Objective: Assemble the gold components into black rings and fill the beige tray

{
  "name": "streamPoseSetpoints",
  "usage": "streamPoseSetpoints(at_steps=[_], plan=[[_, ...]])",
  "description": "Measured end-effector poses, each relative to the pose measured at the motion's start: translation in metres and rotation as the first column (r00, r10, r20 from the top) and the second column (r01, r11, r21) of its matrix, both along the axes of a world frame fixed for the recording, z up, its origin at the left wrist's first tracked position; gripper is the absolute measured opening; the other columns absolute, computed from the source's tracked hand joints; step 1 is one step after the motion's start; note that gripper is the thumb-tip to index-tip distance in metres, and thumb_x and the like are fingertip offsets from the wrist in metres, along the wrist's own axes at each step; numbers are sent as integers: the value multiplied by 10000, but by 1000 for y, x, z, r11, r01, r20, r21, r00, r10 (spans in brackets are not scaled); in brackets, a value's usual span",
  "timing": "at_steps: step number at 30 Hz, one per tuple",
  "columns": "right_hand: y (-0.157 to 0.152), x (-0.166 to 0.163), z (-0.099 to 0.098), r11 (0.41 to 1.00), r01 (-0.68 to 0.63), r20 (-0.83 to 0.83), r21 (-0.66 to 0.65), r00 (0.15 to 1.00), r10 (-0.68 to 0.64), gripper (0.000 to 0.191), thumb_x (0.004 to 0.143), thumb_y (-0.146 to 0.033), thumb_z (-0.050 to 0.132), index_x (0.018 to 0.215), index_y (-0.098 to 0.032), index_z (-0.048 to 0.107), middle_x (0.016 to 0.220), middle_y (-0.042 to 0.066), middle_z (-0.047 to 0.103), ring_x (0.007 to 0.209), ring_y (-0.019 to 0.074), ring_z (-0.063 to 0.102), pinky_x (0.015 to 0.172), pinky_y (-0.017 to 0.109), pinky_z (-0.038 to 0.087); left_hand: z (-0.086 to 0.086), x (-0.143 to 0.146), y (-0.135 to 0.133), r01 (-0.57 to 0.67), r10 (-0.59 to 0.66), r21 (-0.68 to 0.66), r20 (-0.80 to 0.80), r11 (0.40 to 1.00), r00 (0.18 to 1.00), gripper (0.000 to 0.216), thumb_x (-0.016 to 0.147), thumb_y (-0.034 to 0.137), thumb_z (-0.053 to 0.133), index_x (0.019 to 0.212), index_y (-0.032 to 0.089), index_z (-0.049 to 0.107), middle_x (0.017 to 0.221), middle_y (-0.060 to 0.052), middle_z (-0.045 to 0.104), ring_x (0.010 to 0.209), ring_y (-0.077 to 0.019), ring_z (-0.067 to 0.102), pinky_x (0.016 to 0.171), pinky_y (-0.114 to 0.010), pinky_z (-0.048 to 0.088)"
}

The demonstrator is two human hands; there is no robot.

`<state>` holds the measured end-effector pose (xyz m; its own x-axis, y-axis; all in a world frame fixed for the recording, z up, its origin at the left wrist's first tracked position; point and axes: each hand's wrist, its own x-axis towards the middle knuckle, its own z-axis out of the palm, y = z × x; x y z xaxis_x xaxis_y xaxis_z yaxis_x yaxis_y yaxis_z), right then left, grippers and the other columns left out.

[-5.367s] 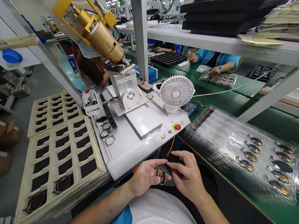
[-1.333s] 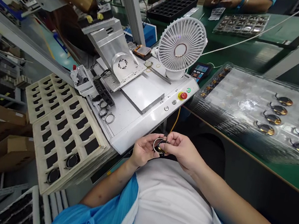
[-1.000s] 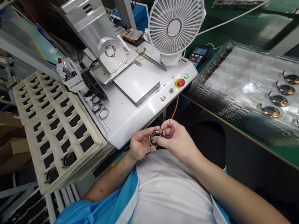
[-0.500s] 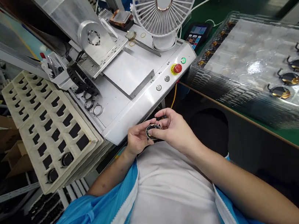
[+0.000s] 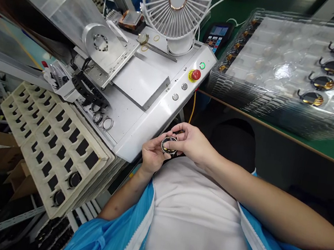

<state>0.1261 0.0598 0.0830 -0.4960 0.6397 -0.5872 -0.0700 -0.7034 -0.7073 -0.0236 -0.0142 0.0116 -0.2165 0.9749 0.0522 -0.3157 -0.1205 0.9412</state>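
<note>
Your right hand had moved in onto the round case, thumb over its face, your left hand grasped its rim, both held it.

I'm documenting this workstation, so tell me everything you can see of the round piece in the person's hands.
The round piece has a pale, metallic-looking rim around a dark face with small golden patches. Its face is turned up toward the camera. The left hand holds it by the edge, and the right hand's thumb lies across the face, hiding part of it. It is held in front of the white shirt. Finer detail is too small to tell.
</note>
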Motion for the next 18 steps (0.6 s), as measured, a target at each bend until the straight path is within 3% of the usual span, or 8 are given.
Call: streamPoseSetpoints(at_steps=[4,7,14,18], plan=[[-4,4,-6,997,-62,16,41,998,62,460,585,-328,981,729,-175,572,531,-5,645,472,129,597,362,167,424,5,2,1,-51,51,7,-20,999,998,536,584,393,989,1086,368,802,1138,-27,809,1009,-207,788,902,-299,647],[-8,6,-10,998,-27,-76,57,997,31,570,509,-471,999,606,-184,516,473,-11,598,409,100,529,343,172,422,7,3,0,-56,54,-22,-84,998,995,564,554,397,998,1082,342,807,1144,-58,805,1019,-244,788,909,-348,653],[-13,0,-7,999,24,-255,29,967,-16,667,482,-530,995,575,-197,424,466,-20,604,351,92,506,315,180,439,21,3,-5,-41,53,73,-163,997,985,585,604,282,986,1148,339,781,1184,-65,787,1052,-260,778,943,-368,650],[-10,-11,-4,999,16,-257,47,966,-3,674,498,-597,971,610,-193,444,509,-27,623,372,91,524,320,183,464,25,1,-7,-115,131,117,-134,986,982,546,690,193,938,1188,333,766,1215,-57,778,1088,-242,766,961,-330,639]])
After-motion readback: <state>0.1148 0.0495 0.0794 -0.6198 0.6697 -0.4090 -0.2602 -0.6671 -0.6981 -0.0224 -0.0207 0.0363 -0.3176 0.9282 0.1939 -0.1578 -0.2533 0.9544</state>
